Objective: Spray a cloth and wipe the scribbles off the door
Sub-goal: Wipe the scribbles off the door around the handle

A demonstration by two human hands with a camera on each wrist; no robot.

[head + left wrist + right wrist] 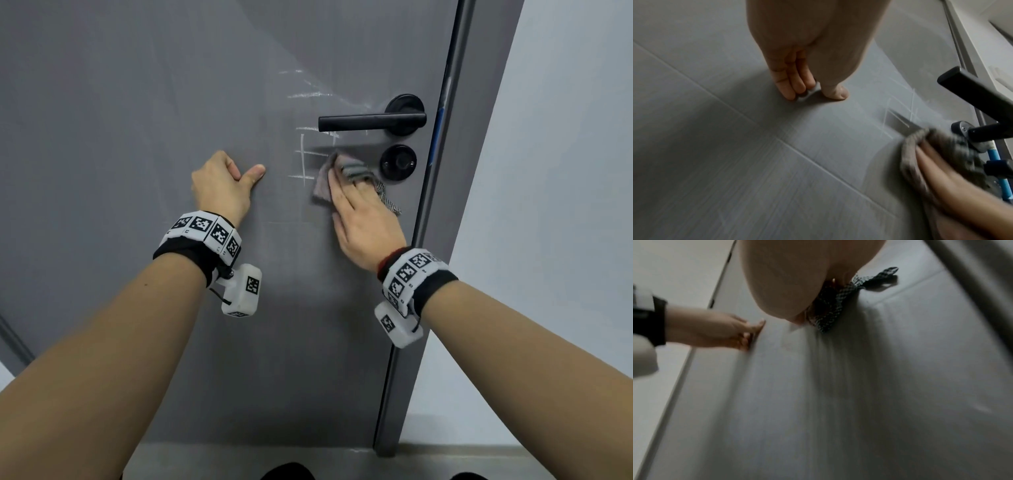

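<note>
Landmark: the black door handle (373,121).

My right hand (363,219) is just below and left of the handle, fingers laid fairly straight over the bunched grey cloth (346,171), pressing it flat to the grey door (137,137). The cloth lies beside the round lock (398,161), left of it, under the handle's lever.

White scribbles (303,154) run left of the handle, above and below its lever; the lower ones touch the cloth's left edge.

My left hand (219,186) is well left of the handle, fingers curled, thumb out, knuckles against the door, holding nothing I can make out.
</note>
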